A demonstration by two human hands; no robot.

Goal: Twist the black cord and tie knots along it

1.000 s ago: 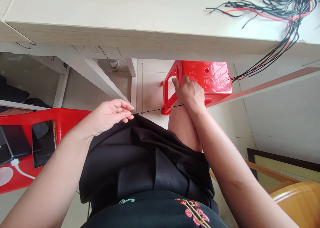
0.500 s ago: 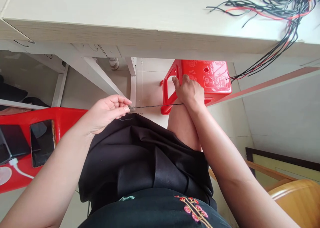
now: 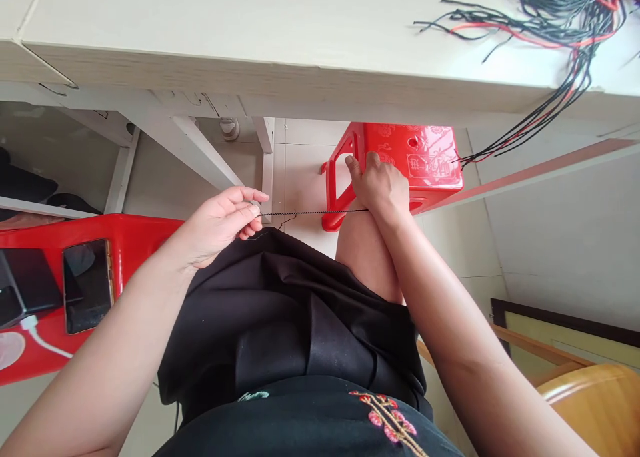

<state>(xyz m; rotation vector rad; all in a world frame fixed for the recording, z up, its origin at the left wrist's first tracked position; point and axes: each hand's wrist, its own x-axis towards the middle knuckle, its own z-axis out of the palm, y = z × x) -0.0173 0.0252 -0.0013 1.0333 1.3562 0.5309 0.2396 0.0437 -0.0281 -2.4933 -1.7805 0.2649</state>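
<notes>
Between thumb and forefinger, my left hand (image 3: 230, 217) pinches the end of a thin black twisted cord (image 3: 310, 212). A short loose tail of the cord hangs below the fingers. The cord runs taut and nearly level to my right hand (image 3: 383, 183), passing under the heel of its palm. That hand lies palm down over my bare knee (image 3: 363, 250), thumb stretched away, other fingers mostly hidden over the far side. Black cloth (image 3: 285, 303) covers my lap below both hands.
Above is a pale table (image 3: 200, 17) with a bundle of black and red cords (image 3: 540, 27), some hanging over its edge. A red stool (image 3: 425, 153) stands beyond my knee. At left, another red surface (image 3: 135, 243) bears a phone (image 3: 87, 287). A wooden seat (image 3: 600, 410) is at lower right.
My left forefinger has straightened outward a little while the pinch on the cord stays. The cord's loose tail has shifted to the right. My right hand has barely moved.
</notes>
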